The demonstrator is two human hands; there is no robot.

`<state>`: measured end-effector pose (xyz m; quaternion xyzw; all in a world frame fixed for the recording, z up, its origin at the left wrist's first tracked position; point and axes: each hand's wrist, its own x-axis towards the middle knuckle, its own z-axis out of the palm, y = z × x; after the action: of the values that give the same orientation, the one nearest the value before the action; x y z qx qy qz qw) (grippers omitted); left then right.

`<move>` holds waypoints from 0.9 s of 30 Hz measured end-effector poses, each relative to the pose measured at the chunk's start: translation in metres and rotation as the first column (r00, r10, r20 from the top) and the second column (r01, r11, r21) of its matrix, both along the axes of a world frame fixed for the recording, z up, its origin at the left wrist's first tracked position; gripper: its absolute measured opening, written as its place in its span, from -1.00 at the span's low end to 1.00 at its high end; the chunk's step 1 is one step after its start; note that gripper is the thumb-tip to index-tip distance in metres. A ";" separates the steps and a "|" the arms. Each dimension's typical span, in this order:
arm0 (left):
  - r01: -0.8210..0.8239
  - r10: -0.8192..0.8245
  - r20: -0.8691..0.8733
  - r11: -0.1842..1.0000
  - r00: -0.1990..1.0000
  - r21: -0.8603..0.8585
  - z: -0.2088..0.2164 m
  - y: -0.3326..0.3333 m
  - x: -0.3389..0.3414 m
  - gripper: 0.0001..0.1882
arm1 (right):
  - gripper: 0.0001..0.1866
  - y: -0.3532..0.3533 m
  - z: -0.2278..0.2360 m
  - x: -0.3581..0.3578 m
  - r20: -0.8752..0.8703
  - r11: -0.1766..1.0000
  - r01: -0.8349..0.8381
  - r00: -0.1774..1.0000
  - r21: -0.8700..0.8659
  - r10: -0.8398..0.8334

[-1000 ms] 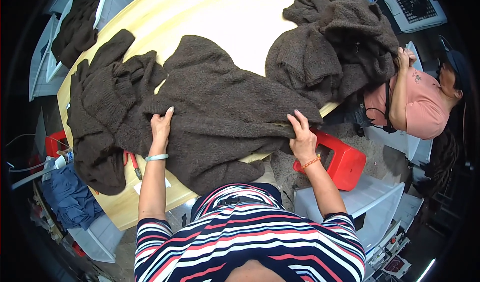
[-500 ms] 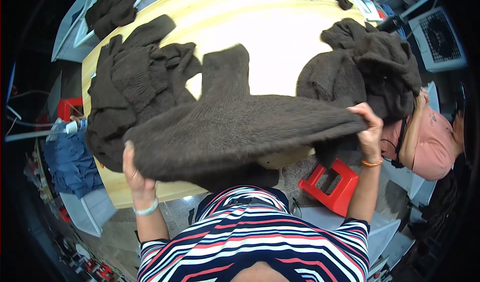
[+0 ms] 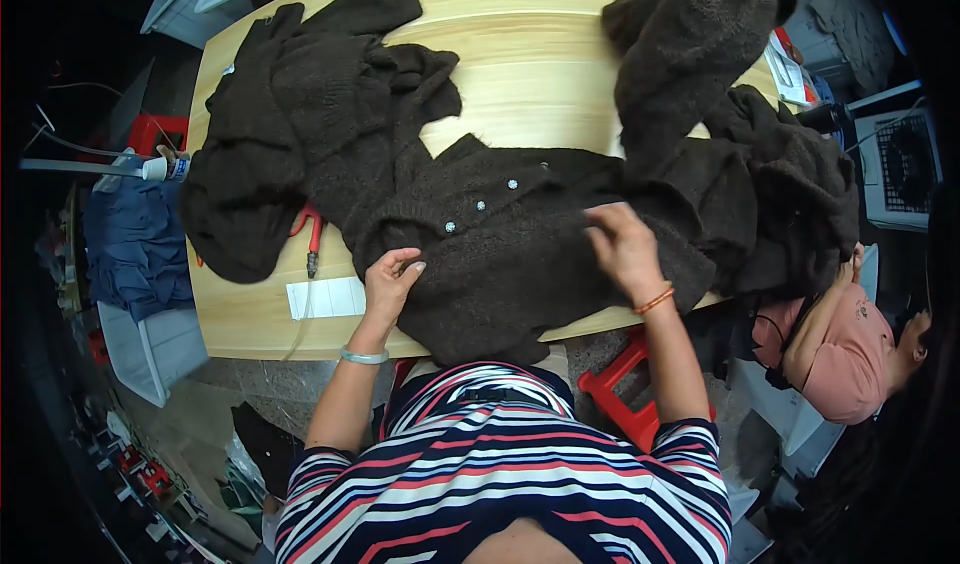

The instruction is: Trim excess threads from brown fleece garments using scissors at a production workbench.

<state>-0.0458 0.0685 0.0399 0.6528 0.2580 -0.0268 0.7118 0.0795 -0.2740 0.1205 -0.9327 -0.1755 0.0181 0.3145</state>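
A dark brown knitted cardigan [image 3: 510,274] lies on the table in front of me, with several shiny pale buttons along its front. At its left edge is my left hand [image 3: 388,286], thumb and index finger apart, holding nothing that I can see. Over the right part of the knit, my right hand [image 3: 628,259] has its fingers loosely bent and apart. Beyond it, a bulky dark brown knit piece [image 3: 690,54] stands up at the upper right; whether it belongs to the same cardigan cannot be told.
Dark brown knitwear [image 3: 310,114] is heaped on the left of the wooden table [image 3: 520,44], with more knitwear [image 3: 800,184] at the right. Red-handled tool [image 3: 314,239] and white paper slips [image 3: 328,299] lie nearby. A red stool [image 3: 620,389] stands below; a person in pink [image 3: 850,354] sits right.
The brown knit, stretched between both my hands before, now rests on the table with buttons showing. Both hands have come closer together and off its ends. A bulky knit piece now rises at upper right.
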 end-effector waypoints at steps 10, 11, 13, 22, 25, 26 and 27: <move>0.187 -0.183 0.039 0.971 0.982 -0.152 0.040 -0.010 -0.001 -0.78 | -0.66 0.148 -0.028 -0.045 -0.524 0.785 -0.106 0.689 0.611 0.501; 0.196 -0.204 -0.023 0.963 0.979 -0.187 0.038 -0.002 -0.005 -0.76 | -0.73 0.143 -0.034 -0.043 -0.571 0.782 -0.081 0.637 0.618 0.517; 0.197 -0.222 -0.091 0.954 0.971 -0.224 0.037 0.002 -0.010 -0.74 | -0.76 0.133 -0.034 -0.041 -0.679 0.792 -0.025 0.500 0.610 0.538; 0.204 -0.238 -0.090 0.936 0.967 -0.286 0.040 0.000 -0.001 -0.76 | -0.48 0.139 -0.027 -0.055 -0.656 0.668 0.190 0.501 0.720 0.564; 0.170 -0.191 -0.041 0.937 0.981 -0.306 0.040 -0.005 -0.002 -0.79 | -0.61 0.154 -0.033 -0.065 -0.591 0.702 0.055 0.588 0.710 0.552; 0.143 -0.158 -0.024 0.940 0.987 -0.310 0.040 -0.006 -0.004 -0.80 | -0.73 0.155 -0.028 -0.065 -0.651 0.773 0.104 0.615 0.626 0.445; 0.147 -0.163 -0.024 0.939 0.986 -0.310 0.039 -0.007 -0.005 -0.80 | -0.73 0.153 -0.032 -0.066 -0.651 0.773 0.107 0.618 0.626 0.441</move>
<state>-0.0512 0.0616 0.0784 0.5514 0.2160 -0.1387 0.7938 0.0136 -0.1207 0.0887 -0.6567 -0.1119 0.3872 0.6374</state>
